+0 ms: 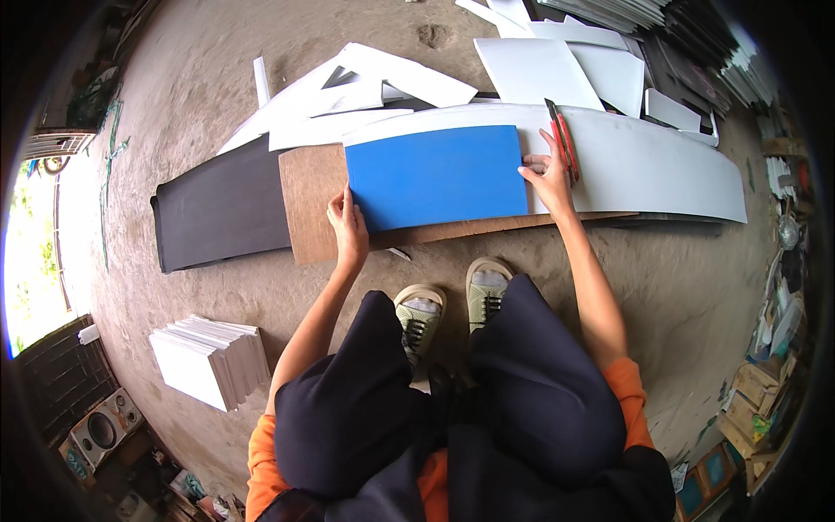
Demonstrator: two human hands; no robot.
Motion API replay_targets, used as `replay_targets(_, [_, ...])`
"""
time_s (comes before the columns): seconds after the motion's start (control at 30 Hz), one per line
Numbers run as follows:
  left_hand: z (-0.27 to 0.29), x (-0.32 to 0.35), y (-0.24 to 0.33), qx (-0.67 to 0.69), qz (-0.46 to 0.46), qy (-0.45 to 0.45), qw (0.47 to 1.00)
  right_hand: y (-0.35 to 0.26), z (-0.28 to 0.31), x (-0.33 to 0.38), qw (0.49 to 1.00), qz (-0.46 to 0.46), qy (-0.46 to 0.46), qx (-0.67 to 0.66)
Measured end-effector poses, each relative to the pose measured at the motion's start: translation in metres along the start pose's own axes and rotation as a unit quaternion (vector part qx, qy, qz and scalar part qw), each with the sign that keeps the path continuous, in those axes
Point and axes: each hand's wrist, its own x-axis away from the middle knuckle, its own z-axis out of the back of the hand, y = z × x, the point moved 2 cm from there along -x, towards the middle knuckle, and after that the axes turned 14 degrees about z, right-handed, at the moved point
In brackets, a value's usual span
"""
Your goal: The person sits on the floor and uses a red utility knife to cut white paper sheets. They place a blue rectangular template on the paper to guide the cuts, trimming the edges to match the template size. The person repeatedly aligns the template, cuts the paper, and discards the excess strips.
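Note:
A blue rectangular sheet (439, 176) lies on a long white sheet (644, 161), which rests on a brown board (311, 204) on the dirt floor. My left hand (348, 224) presses flat on the blue sheet's lower left corner. My right hand (550, 172) rests at the blue sheet's right edge and holds a red utility knife (562, 137) with its blade pointing away from me. I squat in dark trousers; my two pale shoes (452, 306) stand just below the board.
A black sheet (217, 209) lies left of the board. Loose white offcuts (365, 87) are scattered behind it. A stack of cut white panels (211, 358) sits at lower left, more stacked sheets (687, 35) at upper right, and a speaker (104, 426) at the far lower left.

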Motion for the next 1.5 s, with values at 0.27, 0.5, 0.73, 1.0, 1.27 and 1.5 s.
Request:
replay_targets(0.27, [-0.001,0.0,-0.001,-0.016,-0.007,0.016,1.0,-0.002,0.0,-0.006,0.999,0.001,-0.039,0.003])
replay_targets(0.5, [-0.003,0.0,-0.001,-0.004,0.008,0.015,1.0,0.005,0.004,-0.007,0.998,0.014,-0.049,0.026])
replay_targets(0.73, [0.001,0.002,0.0,0.064,0.052,0.0,0.997,0.005,0.003,-0.008,0.998,0.014,-0.056,0.035])
replay_targets(1.0, [0.004,0.003,0.007,0.092,0.066,-0.013,0.994,0.01,0.003,-0.007,0.998,0.015,-0.049,0.033])
replay_targets(1.27, [0.003,0.003,0.004,0.072,0.032,-0.002,0.997,0.007,0.001,-0.008,0.998,0.009,-0.053,0.042])
replay_targets(1.5, [-0.002,-0.003,0.016,-0.054,0.091,0.014,0.994,0.003,-0.001,-0.008,0.997,0.005,-0.055,0.062])
